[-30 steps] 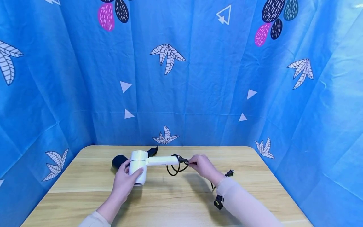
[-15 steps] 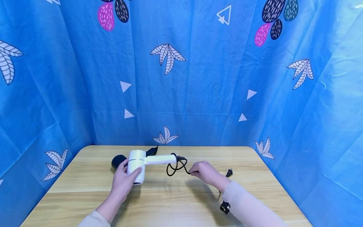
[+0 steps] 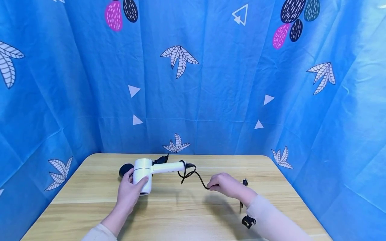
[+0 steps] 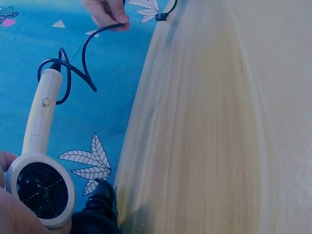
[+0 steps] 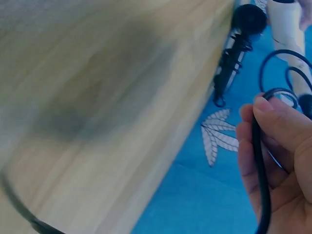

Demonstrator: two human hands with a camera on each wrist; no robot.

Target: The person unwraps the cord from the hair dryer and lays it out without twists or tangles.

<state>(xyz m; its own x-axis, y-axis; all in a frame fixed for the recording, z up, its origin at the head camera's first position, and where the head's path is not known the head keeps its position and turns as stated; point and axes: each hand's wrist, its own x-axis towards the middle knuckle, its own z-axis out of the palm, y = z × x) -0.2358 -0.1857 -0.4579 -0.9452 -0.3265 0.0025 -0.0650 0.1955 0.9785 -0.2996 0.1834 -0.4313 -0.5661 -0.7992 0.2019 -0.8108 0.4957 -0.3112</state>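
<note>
In the head view my left hand [image 3: 128, 192] grips a white hair dryer [image 3: 142, 177] by its barrel, holding it above the table. Its handle points right, and the round grille of the hair dryer [image 4: 43, 190] faces the left wrist camera. From the handle's end runs a black cord [image 3: 197, 173], looped near the handle. My right hand [image 3: 226, 185] pinches this cord [image 5: 261, 170] between thumb and fingers. Beyond the right hand a black two-pin plug [image 3: 245, 182] shows. The far stretch of cord is partly hidden by the right forearm.
Behind the left hand a black hair dryer [image 3: 126, 170] lies on the wooden table [image 3: 181, 214], with cord wound round its handle [image 5: 229, 63]. A small black boxy thing [image 3: 248, 221] shows beside the right sleeve. Blue patterned cloth [image 3: 196, 100] surrounds the table's far side.
My right hand has moved right and slightly down, drawing out the cord so the loops shrink. My left hand and the white hair dryer have shifted slightly left.
</note>
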